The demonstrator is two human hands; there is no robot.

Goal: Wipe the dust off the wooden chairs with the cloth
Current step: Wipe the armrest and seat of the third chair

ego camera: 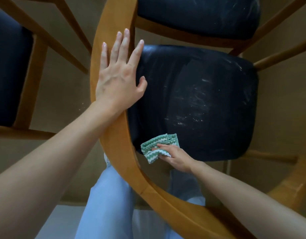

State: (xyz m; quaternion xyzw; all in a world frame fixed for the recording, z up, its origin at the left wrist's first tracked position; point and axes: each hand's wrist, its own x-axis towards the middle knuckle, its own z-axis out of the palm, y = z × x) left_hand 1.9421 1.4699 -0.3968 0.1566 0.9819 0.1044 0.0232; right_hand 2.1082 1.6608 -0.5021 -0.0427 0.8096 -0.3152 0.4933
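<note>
Left hand (pixel 117 80): laid flat on the curved wooden backrest (pixel 114 19) of the nearest chair, fingers straight and spread, thumb held apart over the seat edge. Right hand (pixel 174 157): clamped on the green-and-white cloth (pixel 155 147), one finger lying across the top, the rest hidden in the folds. Cloth position: pressed to the near-left corner of the dark seat (pixel 209 135), just beside the backrest. Seat surface: streaked with pale dust (pixel 197 99) across the middle and far right. Second chair (pixel 200 14) above and third chair (pixel 9 66) at left: cut off by the frame edges. Nearest chair's legs: mostly hidden under the seat. Blue trousers (pixel 107 204): partly covered by the backrest
</note>
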